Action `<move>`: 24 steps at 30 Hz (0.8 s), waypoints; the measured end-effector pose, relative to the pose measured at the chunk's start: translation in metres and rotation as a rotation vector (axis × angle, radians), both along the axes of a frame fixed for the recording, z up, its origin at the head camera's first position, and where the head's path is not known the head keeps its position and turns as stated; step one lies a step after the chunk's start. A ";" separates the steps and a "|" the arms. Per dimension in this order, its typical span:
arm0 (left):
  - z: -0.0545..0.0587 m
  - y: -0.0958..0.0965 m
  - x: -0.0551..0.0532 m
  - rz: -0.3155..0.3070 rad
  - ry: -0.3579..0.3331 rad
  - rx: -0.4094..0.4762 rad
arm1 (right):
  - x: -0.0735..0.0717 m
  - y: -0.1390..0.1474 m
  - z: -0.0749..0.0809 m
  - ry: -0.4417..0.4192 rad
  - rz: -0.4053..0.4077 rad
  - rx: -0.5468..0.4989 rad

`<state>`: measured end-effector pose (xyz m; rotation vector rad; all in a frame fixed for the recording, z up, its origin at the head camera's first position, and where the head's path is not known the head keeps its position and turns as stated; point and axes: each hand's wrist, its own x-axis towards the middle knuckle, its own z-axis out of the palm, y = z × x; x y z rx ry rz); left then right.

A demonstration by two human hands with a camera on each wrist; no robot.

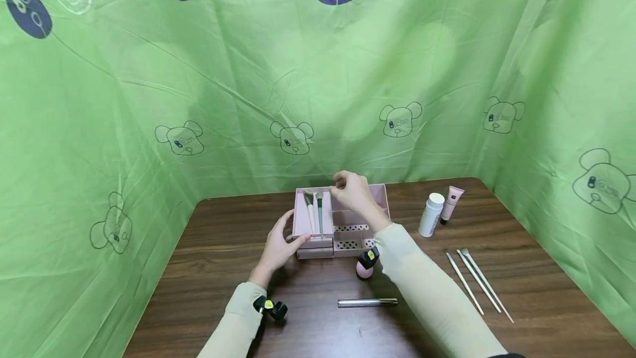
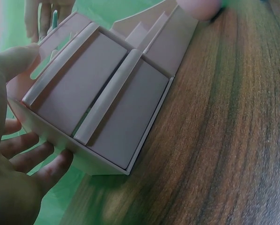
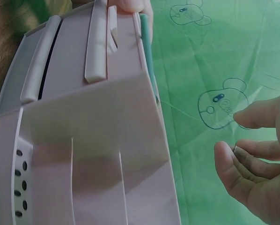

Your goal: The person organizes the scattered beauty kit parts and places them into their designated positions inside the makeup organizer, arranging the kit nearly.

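A pink drawer organizer (image 1: 314,252) stands at the back of the table, with two drawers on its left side and open compartments (image 3: 98,187) on its right. On its top tray lie two makeup brushes, one white-handled (image 1: 311,214) and one green-handled (image 1: 320,217). My left hand (image 1: 277,245) grips the organizer's left front corner, thumb on the top edge and fingers against the side (image 2: 18,140). Above the back of the compartments is my right hand (image 1: 354,191), its fingers loosely bent and nothing between them (image 3: 257,164).
A pink round object (image 1: 364,270) and a silver tube-like stick (image 1: 367,303) lie in front of the organizer. To the right stand a white bottle (image 1: 431,215) and a pink squeeze tube (image 1: 451,203). Three slender brushes (image 1: 479,280) lie nearer the right edge. Green cloth surrounds the table.
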<state>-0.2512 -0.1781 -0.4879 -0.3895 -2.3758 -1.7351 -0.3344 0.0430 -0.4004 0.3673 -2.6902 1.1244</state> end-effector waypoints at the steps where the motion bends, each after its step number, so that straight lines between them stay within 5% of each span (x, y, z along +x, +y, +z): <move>1: 0.000 0.000 0.000 -0.001 -0.001 0.003 | 0.001 0.003 0.000 0.008 0.003 0.003; 24: 0.000 0.000 0.000 0.000 0.000 0.009 | 0.044 0.081 -0.007 0.126 -0.029 0.019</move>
